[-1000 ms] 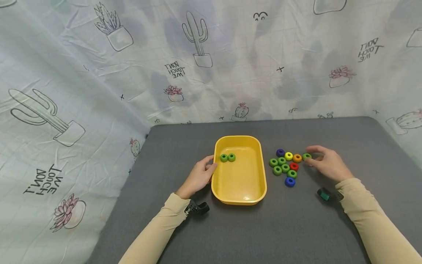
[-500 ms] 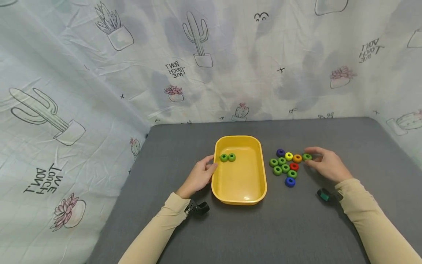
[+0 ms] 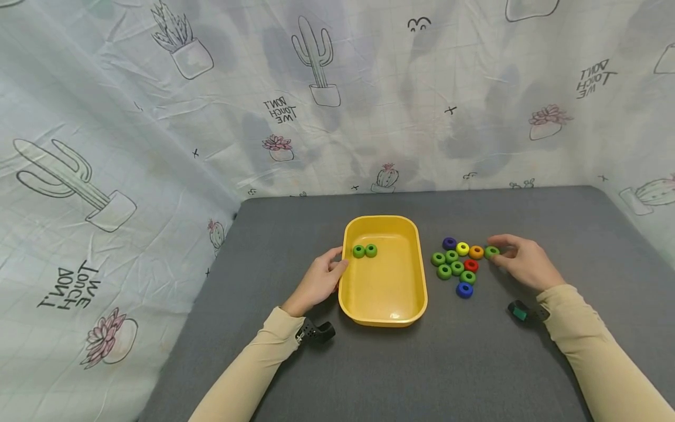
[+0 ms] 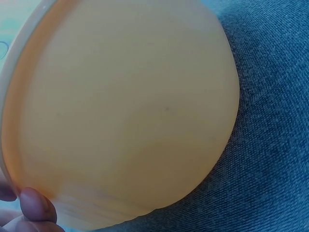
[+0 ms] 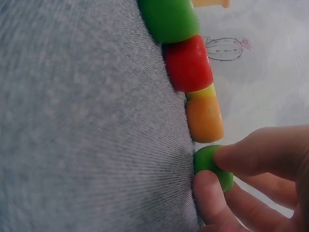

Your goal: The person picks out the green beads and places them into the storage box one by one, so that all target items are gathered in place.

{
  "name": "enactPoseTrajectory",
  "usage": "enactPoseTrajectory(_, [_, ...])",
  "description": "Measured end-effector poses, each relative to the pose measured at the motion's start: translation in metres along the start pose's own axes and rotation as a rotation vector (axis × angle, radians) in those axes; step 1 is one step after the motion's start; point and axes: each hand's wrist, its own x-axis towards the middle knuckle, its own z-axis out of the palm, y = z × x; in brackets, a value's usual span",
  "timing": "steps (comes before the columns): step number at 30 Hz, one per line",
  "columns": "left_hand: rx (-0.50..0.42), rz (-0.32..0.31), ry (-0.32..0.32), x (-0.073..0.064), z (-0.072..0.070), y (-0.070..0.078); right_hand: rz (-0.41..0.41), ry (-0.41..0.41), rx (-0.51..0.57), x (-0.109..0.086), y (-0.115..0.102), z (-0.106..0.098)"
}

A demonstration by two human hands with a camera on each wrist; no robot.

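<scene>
At the left long side of a yellow plastic tray (image 3: 384, 293), my left hand (image 3: 314, 282) grips the rim, thumb on top. The tray's outer wall (image 4: 125, 106) fills much of the left wrist view, with fingertips (image 4: 37, 205) at its lower left edge. Two green ring beads (image 3: 365, 251) lie inside the tray. My right hand (image 3: 524, 262) pinches another green ring bead (image 3: 491, 252) at the right end of a loose cluster. The right wrist view has thumb and finger against this green bead (image 5: 205, 157), which stays at table level just apart from an orange bead (image 5: 205, 120).
Right of the tray lies a cluster of ring beads: several green (image 3: 445, 271), two blue or violet (image 3: 464, 290), one yellow (image 3: 462, 249), one orange and one red (image 3: 471, 265). A printed cloth (image 3: 390, 105) hangs behind the grey table (image 3: 390, 375).
The right hand's fingers have shifted very slightly about the green bead. Left hand, tray and the other beads have kept their places.
</scene>
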Motion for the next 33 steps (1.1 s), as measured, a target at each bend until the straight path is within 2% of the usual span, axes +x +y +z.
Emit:
enactPoseTrajectory(7, [-0.023,0.005,-0.007,0.0002,-0.0004,-0.0057,-0.013,0.018,0.014,-0.0006,0.0008,0.0014])
enactPoseTrajectory(16, [0.009,0.005,0.008,0.0,-0.0013,-0.0015,-0.048,0.064,0.027,-0.0001,-0.0028,-0.0009])
enactPoseTrajectory(25, [-0.003,0.008,-0.011,-0.0016,-0.0016,-0.0022,-0.019,0.038,0.039,-0.0015,-0.0019,0.0007])
enactPoseTrajectory(33, [-0.008,0.026,-0.005,-0.0008,-0.0015,-0.0026,-0.013,0.06,0.061,-0.0023,-0.0051,-0.0016])
